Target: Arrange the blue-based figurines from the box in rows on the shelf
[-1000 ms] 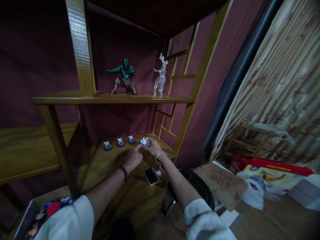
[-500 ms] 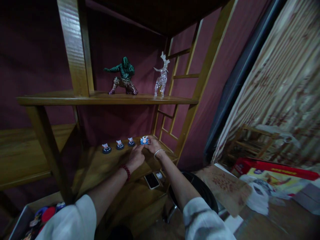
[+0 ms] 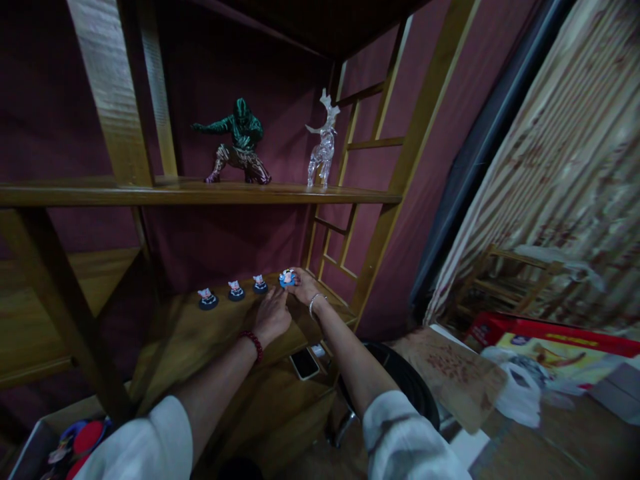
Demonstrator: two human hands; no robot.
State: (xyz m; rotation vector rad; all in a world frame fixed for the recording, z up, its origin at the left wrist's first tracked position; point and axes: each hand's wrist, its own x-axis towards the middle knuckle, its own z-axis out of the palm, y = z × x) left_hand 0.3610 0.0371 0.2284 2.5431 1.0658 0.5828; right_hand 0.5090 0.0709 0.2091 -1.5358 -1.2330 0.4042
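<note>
the right hand [image 3: 305, 288] pinches the blue figurine [image 3: 287, 278] by its right side, likely to steady it, beside three dark-based figurines [image 3: 236, 291] on the lower shelf [image 3: 200, 340]. the left hand [image 3: 273, 316], loosely open, grips nothing visible, one finger at its front edge.

from where i stand, the small figurine [image 3: 287, 279] is mostly blue and white, with a pinkish patch in the middle and a dark bit near the top. it sits upright, facing out, at the right end of the row on the lower shelf [image 3: 210, 333], held at its right edge by the right hand [image 3: 305, 291]. its finer features are too small to make out.
</note>
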